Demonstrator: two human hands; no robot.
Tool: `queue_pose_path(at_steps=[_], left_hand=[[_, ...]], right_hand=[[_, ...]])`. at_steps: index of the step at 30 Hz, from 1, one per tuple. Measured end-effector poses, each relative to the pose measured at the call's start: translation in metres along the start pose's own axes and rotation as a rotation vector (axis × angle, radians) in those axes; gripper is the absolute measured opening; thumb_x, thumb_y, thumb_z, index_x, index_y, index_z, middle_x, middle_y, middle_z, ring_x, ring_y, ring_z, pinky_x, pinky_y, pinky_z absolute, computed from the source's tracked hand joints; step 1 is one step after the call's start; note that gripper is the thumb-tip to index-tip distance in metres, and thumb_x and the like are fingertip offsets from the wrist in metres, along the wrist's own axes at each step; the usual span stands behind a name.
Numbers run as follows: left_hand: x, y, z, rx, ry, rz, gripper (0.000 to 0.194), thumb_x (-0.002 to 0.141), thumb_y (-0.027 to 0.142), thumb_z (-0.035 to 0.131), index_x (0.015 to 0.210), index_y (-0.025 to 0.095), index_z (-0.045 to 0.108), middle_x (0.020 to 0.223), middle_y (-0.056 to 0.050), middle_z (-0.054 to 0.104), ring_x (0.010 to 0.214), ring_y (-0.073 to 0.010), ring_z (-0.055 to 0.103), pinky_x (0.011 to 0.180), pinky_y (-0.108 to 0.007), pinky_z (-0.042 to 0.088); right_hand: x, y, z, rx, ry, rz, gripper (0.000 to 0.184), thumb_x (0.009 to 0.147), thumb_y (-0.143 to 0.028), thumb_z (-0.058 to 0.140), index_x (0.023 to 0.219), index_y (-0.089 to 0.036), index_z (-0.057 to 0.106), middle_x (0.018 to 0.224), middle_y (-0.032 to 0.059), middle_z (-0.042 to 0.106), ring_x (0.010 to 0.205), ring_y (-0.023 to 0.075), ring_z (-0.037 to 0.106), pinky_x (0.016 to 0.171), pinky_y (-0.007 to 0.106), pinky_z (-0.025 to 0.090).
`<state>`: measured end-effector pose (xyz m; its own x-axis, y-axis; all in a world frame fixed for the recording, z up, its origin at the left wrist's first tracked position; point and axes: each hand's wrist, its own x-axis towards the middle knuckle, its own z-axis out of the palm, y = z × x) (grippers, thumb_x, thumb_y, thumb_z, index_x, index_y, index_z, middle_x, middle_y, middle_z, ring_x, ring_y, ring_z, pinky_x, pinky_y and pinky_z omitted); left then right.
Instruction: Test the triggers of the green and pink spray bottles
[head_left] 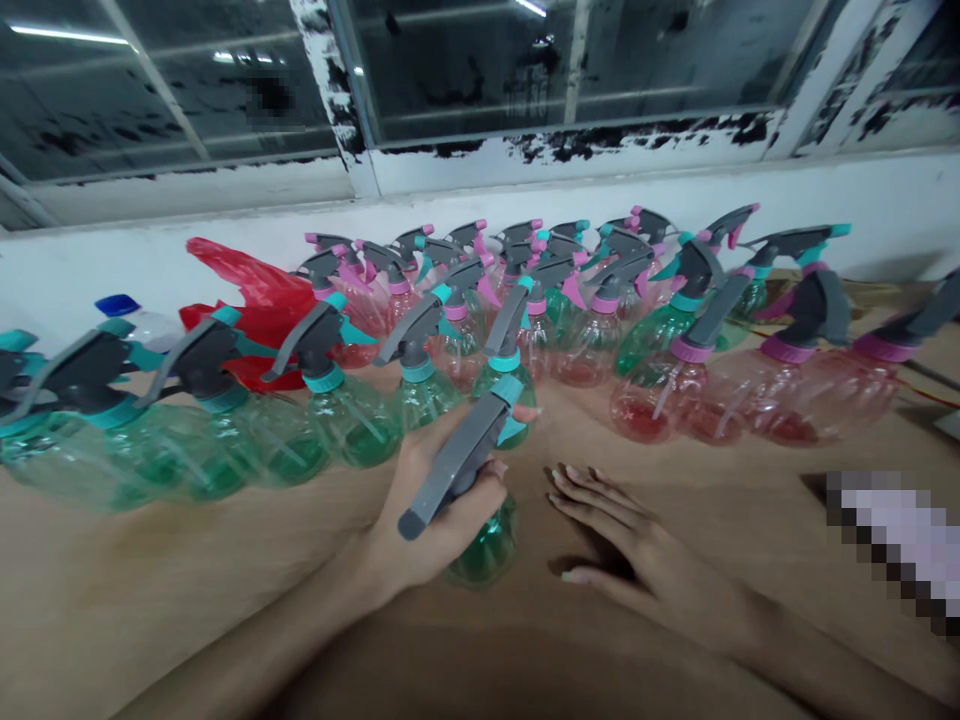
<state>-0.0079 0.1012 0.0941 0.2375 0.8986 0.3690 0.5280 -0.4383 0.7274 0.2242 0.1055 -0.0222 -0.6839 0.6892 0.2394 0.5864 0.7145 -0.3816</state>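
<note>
My left hand is closed around the neck of a green spray bottle, just under its grey trigger head with teal nozzle. The bottle stands on the wooden table in front of me, and my fingers hide its collar. To its right, my right hand rests low over the tabletop, fingers stretched out, holding nothing. Nearest beyond the held bottle is another green spray bottle, part of a slanting row of green bottles reaching to the left.
Pink spray bottles stand to the right, with many more mixed bottles behind. A red plastic bag and a blue-capped bottle lie at the back left. A blurred-out object is at the right. Windows rise behind a white wall.
</note>
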Motion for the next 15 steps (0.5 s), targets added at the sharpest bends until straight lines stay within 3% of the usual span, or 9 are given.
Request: queue_pose_path(at_steps=[5, 10, 15], left_hand=[[-0.0022, -0.0009, 0.0029, 0.001, 0.023, 0.01, 0.036, 0.072, 0.015, 0.046, 0.103, 0.027, 0.059, 0.061, 0.005, 0.051, 0.048, -0.0122, 0.048, 0.049, -0.024, 0.042], [-0.0036, -0.002, 0.0029, -0.034, 0.044, -0.024, 0.039, 0.069, 0.01, 0.046, 0.102, 0.026, 0.059, 0.071, 0.003, 0.056, 0.057, -0.0128, 0.054, 0.059, -0.025, 0.047], [0.0005, 0.0019, -0.0012, -0.025, 0.019, 0.034, 0.03, 0.07, 0.014, 0.047, 0.095, 0.023, 0.06, 0.073, 0.002, 0.058, 0.061, -0.014, 0.058, 0.06, -0.026, 0.048]], right_hand=[[0.0003, -0.0015, -0.0016, 0.004, 0.01, 0.003, 0.06, 0.085, -0.044, 0.051, 0.139, -0.027, 0.032, 0.144, 0.0022, 0.035, 0.132, 0.0221, 0.03, 0.108, 0.046, 0.029], [0.0002, -0.002, -0.0024, 0.015, 0.011, 0.002, 0.059, 0.085, -0.045, 0.052, 0.138, -0.027, 0.033, 0.144, 0.0025, 0.035, 0.132, 0.0226, 0.03, 0.108, 0.047, 0.029], [0.0003, -0.0029, -0.0034, -0.017, -0.02, 0.016, 0.058, 0.086, -0.046, 0.049, 0.138, -0.025, 0.033, 0.145, 0.0021, 0.033, 0.133, 0.0205, 0.028, 0.109, 0.045, 0.027]])
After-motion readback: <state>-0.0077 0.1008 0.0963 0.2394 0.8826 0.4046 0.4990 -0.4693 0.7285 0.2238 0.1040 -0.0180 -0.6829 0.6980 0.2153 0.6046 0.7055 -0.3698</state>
